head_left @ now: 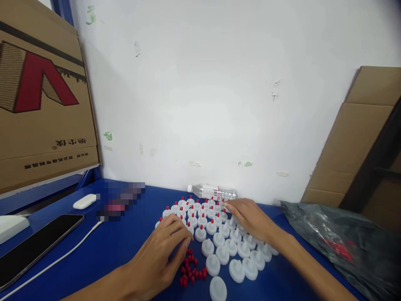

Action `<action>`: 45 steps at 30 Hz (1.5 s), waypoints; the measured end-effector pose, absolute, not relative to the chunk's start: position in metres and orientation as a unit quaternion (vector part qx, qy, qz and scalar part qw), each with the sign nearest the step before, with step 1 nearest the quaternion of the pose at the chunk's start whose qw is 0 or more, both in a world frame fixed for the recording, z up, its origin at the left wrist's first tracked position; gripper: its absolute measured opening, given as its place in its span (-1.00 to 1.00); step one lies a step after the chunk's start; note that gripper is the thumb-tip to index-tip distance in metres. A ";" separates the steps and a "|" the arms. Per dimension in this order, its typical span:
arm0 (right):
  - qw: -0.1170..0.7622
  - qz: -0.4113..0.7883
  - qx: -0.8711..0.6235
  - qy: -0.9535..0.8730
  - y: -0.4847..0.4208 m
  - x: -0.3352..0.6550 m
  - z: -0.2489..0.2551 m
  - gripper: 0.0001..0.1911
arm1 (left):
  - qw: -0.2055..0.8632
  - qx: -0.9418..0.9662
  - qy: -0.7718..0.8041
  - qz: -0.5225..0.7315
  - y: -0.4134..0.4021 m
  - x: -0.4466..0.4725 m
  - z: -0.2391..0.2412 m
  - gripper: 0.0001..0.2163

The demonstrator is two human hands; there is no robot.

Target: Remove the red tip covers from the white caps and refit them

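Note:
Many white nozzle caps (pixel 222 254) stand upright in loose rows on the blue table; those toward the back wear small red tip covers (pixel 201 227), while the front and right ones show bare white nozzles. My left hand (pixel 166 246) is at the left front of the group, thumb and fingers drawn together beside a loose pile of red tip covers (pixel 188 271). Whatever it pinches is hidden by the fingers. At the back right, my right hand (pixel 250 217) reaches over the caps. Its thumb and forefinger close together beside a red-tipped cap, and its grip is partly hidden.
A clear plastic bottle (pixel 213 192) lies against the white wall. On the left are a phone (pixel 40 244), a white cable (pixel 62 260), a white case (pixel 84 201) and a big carton (pixel 46 138). A dark plastic bag (pixel 354 246) with red pieces inside lies right, before cardboard (pixel 354 146).

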State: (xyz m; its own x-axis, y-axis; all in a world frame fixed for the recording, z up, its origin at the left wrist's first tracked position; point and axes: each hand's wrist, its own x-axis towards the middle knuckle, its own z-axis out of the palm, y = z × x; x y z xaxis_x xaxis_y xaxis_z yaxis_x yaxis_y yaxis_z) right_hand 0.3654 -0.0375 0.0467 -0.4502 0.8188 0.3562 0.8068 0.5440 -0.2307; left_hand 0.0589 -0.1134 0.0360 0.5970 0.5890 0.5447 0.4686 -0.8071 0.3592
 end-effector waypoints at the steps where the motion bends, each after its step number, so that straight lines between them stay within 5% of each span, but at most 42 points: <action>1: 0.228 0.010 -0.483 -0.845 -0.036 0.362 0.053 -0.55 | 0.082 0.887 0.300 0.342 -0.113 0.058 0.037 -0.77; 8: 0.238 0.049 -0.452 -0.859 -0.063 0.314 0.116 -0.85 | 0.045 0.839 0.389 0.377 -0.095 0.046 0.042 -0.79; 11: 0.157 0.181 -0.388 -0.890 -0.090 0.291 0.127 -0.74 | 0.054 0.847 0.376 0.372 -0.093 0.044 0.040 -0.85; 16: 0.131 0.208 -0.353 -0.903 -0.112 0.277 0.120 -0.68 | 0.061 0.889 0.307 0.334 -0.101 0.046 0.033 -0.87; 23: 0.117 0.276 -0.329 -0.895 -0.113 0.281 0.122 -0.73 | 0.274 0.841 0.322 0.336 -0.113 0.057 0.041 -0.64; 27: 0.124 0.136 -0.345 -0.920 -0.107 0.287 0.121 -0.75 | 0.383 0.765 0.347 0.384 -0.110 0.060 0.043 -0.50; 31: 0.149 -0.029 -0.401 -0.903 -0.071 0.319 0.115 -0.80 | 0.354 0.742 0.377 0.427 -0.104 0.056 0.045 -0.47; 39: 0.149 -0.018 -0.475 -0.867 -0.016 0.378 0.081 -0.68 | 0.206 0.845 0.364 0.333 -0.116 0.063 0.034 -0.83; 45: 0.123 0.015 -0.468 -0.875 -0.012 0.380 0.064 -0.57 | 0.154 0.888 0.314 0.297 -0.118 0.065 0.032 -0.81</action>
State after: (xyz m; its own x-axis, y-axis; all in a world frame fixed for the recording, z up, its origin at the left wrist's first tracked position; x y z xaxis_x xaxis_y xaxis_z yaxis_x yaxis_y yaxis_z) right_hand 0.3798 -0.0123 0.0640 -0.5314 0.8232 0.1999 0.8156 0.5610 -0.1417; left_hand 0.0652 -0.1178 0.0323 0.6262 0.6498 0.4308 0.4670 -0.7551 0.4601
